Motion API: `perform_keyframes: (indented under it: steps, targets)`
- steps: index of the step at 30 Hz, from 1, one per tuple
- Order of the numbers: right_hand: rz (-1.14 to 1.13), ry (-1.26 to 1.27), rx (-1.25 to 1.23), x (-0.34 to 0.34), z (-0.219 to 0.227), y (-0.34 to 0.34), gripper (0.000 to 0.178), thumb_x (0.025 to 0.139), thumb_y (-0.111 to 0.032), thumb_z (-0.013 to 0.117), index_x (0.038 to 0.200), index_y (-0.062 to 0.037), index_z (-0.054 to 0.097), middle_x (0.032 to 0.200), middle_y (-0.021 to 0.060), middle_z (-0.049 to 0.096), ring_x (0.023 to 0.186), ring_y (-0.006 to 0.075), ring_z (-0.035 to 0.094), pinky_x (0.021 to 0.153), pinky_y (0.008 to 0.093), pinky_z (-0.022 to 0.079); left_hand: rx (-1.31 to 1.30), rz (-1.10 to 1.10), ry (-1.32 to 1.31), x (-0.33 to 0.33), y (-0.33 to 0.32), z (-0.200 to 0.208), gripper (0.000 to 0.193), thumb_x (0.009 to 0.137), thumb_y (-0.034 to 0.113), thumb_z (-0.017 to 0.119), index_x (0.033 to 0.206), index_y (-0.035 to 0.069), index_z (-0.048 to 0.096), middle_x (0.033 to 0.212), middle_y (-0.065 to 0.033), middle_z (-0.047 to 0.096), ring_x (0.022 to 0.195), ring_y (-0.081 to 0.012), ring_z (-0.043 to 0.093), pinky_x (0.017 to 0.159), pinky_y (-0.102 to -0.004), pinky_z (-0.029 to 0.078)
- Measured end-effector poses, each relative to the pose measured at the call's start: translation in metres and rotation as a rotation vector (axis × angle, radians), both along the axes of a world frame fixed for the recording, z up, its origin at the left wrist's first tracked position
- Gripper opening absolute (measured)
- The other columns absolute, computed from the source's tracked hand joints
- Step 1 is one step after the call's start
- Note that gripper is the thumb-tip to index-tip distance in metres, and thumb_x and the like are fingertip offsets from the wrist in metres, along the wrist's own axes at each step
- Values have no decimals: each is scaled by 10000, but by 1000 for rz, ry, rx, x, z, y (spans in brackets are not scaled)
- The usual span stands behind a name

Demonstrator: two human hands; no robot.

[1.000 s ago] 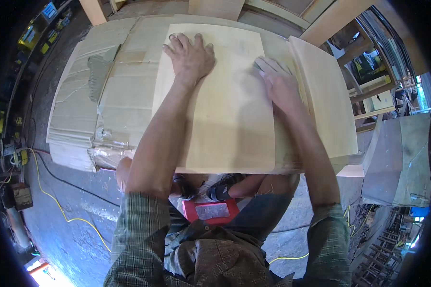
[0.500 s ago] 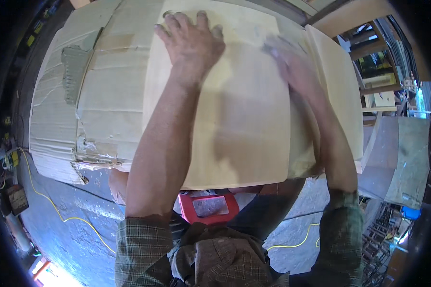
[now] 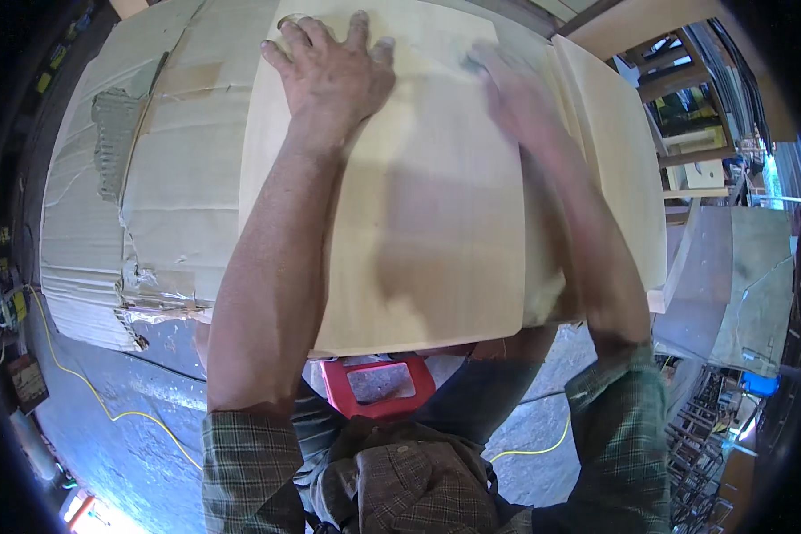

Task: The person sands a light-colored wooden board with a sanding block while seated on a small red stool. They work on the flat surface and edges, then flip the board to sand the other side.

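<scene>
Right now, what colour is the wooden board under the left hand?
The board is a pale yellowish tan; it shows best in the head view.

The right hand (image 3: 518,100), a bare hand, is smeared by blur; whether its fingers grip anything cannot be told. Beyond the fingers, the top edge crops a pale, flat, rectangular wooden panel (image 3: 449,222). The bare left hand (image 3: 336,82) partly hides a small, brown, rounded mark (image 3: 285,20) behind its fingers. Bodyward of the fingers, the panel covers part of a red, rectangular frame (image 3: 387,408).
</scene>
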State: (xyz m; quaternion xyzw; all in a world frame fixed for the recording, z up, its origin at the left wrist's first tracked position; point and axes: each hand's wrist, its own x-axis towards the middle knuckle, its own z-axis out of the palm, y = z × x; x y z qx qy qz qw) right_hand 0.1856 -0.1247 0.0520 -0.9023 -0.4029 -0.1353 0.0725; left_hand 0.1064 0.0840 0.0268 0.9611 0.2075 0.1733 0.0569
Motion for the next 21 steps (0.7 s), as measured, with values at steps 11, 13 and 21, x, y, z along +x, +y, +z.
perform_keyframes:
  steps: [11, 13, 21]
  targets:
    - [-2, -13, -26, -19, 5, 4, 354, 886, -55, 478, 1230, -107, 547, 1212, 137, 595, 1154, 317, 545, 969, 420, 424, -22, -8, 2, 2, 0, 6, 579, 937, 550, 341, 1423, 239, 382, 1416, -309, 333, 1378, -442, 196, 1061, -639, 132]
    - [198, -131, 86, -51, -3, -17, 371, 804, 5, 511, 1159, -94, 555, 1169, 110, 609, 1151, 297, 544, 938, 447, 427, 1, 7, -53, 0, -4, 1, 584, 934, 550, 349, 1420, 229, 386, 1409, -311, 343, 1371, -443, 213, 1056, -635, 143]
    - [99, -131, 16, -18, -2, 8, 323, 937, -99, 477, 1251, -108, 550, 1208, 152, 598, 1168, 334, 533, 984, 412, 423, -32, -5, 34, -4, 3, 11, 591, 927, 544, 364, 1424, 225, 380, 1432, -303, 314, 1382, -440, 195, 1087, -621, 116]
